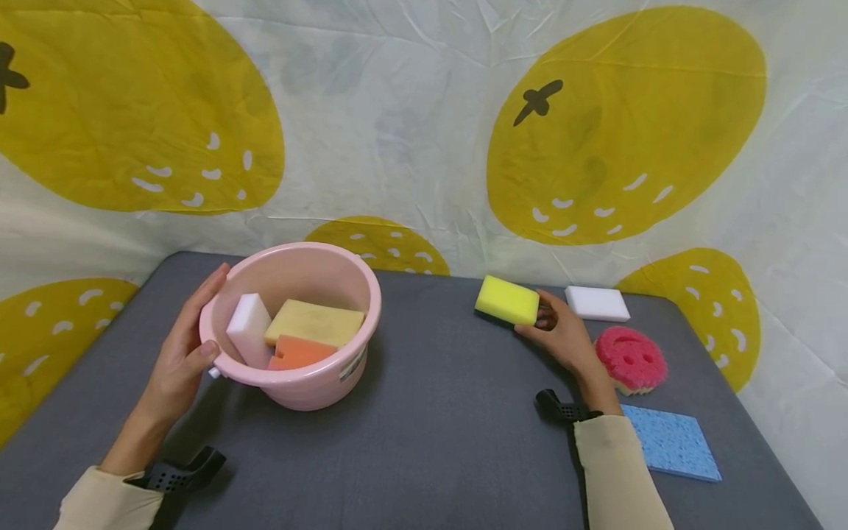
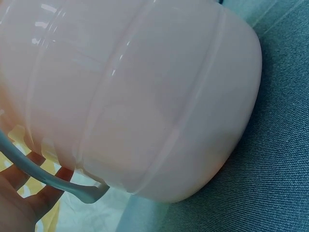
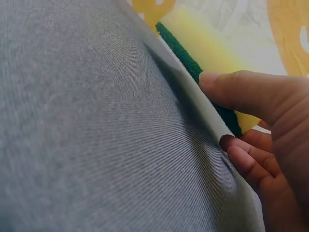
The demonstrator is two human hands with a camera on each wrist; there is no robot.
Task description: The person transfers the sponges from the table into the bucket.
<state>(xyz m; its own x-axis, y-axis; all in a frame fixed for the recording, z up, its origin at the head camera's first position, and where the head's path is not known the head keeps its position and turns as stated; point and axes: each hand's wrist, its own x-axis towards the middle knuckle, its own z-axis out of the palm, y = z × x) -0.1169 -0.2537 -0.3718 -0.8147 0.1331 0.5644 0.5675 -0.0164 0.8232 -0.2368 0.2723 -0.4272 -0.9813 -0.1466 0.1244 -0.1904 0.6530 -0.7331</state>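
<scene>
My left hand [image 1: 184, 353] grips the pink bucket [image 1: 311, 390] at its left rim, thumb at the front and fingers along the outer side. The bucket leans, its mouth facing me. Inside lie a white sponge block [image 1: 248, 327], a tan sponge [image 1: 314, 322] and an orange sponge [image 1: 301, 353], whose lower parts the rim hides. A grey handle [image 2: 53, 176] hangs by the fingers in the left wrist view. My right hand [image 1: 563, 331] pinches the right end of a yellow sponge [image 1: 509, 298]. Its dark green scouring layer [image 3: 186, 55] faces down, close over the table.
To the right are a white sponge block [image 1: 598, 303] near the back edge, a round pink smiley sponge [image 1: 631, 359] and a flat blue sponge [image 1: 674, 442] beside my right sleeve. Grey cloth covers the table [image 1: 424, 442]; a fruit-patterned curtain [image 1: 397, 132] hangs behind it.
</scene>
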